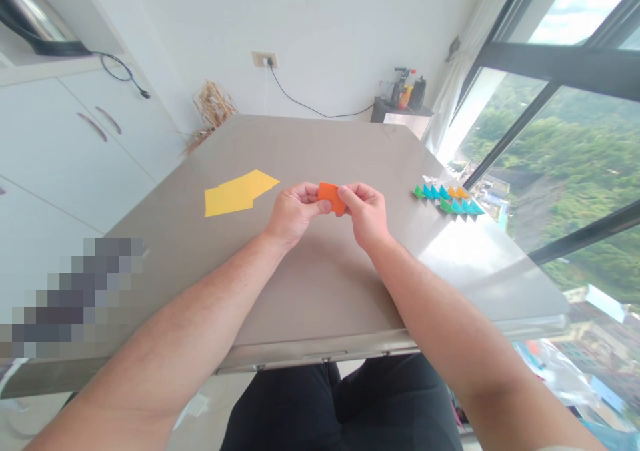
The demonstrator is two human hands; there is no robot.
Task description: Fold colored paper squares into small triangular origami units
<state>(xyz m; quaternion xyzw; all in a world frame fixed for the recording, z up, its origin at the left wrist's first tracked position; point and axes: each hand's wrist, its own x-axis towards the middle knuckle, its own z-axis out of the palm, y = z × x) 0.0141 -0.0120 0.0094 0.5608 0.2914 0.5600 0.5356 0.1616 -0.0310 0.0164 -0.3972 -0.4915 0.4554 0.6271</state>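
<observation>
A small folded orange paper (330,196) is held up above the middle of the table, between both hands. My left hand (296,212) pinches its left side, thumb in front. On its right side, my right hand (365,209) grips the paper between thumb and fingers; the fingertips behind it are partly hidden. Yellow paper sheets (235,194) lie overlapping to the left of my left hand. Over on the right stand small folded paper boats (443,192) in two rows, coloured green, blue and orange.
The grey table (320,284) reaches toward a white wall with a wall socket (264,59) and cable. Behind its far right corner, bottles (407,94) stand on a small cabinet (397,112). Large windows are on the right, white cupboards (60,137) on the left. A pixelated patch covers the table's left edge.
</observation>
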